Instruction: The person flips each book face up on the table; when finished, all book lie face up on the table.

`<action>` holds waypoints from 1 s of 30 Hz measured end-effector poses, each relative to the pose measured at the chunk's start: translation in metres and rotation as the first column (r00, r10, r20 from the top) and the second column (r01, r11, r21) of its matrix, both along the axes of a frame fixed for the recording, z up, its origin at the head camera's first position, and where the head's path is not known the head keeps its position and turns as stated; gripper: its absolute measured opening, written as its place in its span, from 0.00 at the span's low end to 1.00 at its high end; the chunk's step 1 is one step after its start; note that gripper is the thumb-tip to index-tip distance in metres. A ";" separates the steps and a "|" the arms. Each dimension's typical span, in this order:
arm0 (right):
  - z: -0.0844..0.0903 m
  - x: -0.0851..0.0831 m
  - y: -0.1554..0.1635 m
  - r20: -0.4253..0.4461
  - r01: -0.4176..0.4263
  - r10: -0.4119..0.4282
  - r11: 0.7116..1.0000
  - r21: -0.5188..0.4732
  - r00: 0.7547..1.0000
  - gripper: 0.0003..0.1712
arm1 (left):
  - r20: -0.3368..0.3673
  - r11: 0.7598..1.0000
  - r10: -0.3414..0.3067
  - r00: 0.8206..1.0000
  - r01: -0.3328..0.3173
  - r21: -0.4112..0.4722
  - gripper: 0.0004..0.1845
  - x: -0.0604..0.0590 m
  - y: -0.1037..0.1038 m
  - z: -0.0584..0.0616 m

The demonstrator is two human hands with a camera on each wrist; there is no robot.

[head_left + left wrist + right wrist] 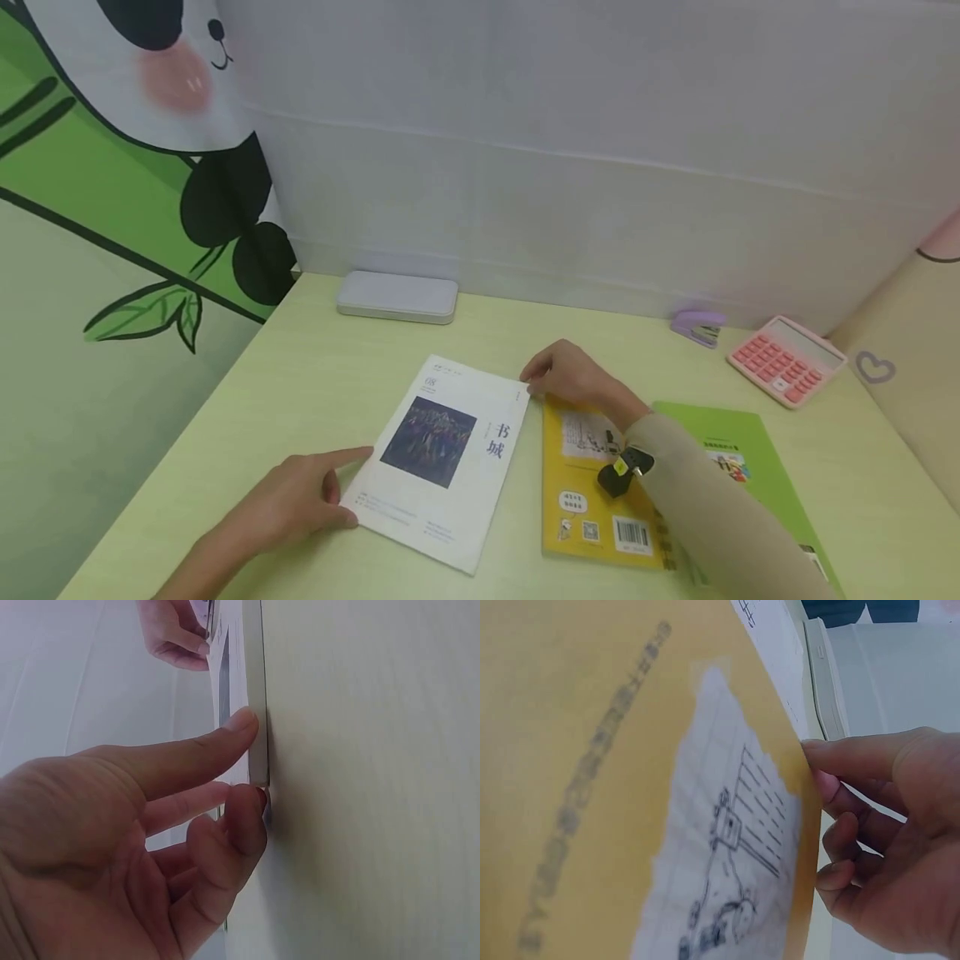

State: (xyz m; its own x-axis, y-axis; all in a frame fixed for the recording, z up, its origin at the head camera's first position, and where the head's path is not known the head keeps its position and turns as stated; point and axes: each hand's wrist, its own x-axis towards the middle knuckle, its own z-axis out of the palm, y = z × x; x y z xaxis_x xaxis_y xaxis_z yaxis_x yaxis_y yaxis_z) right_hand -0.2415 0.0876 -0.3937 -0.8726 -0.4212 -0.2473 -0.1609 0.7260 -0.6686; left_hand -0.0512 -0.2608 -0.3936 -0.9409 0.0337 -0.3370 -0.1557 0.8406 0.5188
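Observation:
A white magazine (420, 508) with a dark picture lies slightly turned on the pale table. My left hand (288, 504) is at its lower left corner, the index finger stretched to the left edge and the thumb (225, 742) against the near edge. At the upper right corner, my right hand (570, 372) pinches the magazine between thumb and fingertips. Directly under my right wrist lies a yellow spiral-bound book (558, 475), which fills much of the right wrist view; my right fingers (847, 840) show past its edge there.
A green book (731, 425) lies to the right, partly hidden by my right sleeve (712, 492). Along the back are a pale flat case (397, 296), a purple stapler (699, 325) and a pink calculator (787, 360). A white cloth wall (570, 225) stands behind the table.

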 end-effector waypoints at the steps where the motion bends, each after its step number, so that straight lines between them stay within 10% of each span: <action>1: 0.000 -0.001 -0.001 -0.009 -0.003 0.003 1.000 0.004 1.000 0.10 | 0.002 1.000 0.001 1.000 -0.001 -0.002 0.45 0.000 0.001 0.000; 30: -0.013 -0.002 -0.016 -0.024 0.183 -0.184 0.982 -0.054 0.983 0.11 | -0.027 1.000 -0.015 1.000 0.015 0.020 0.42 0.001 0.009 -0.001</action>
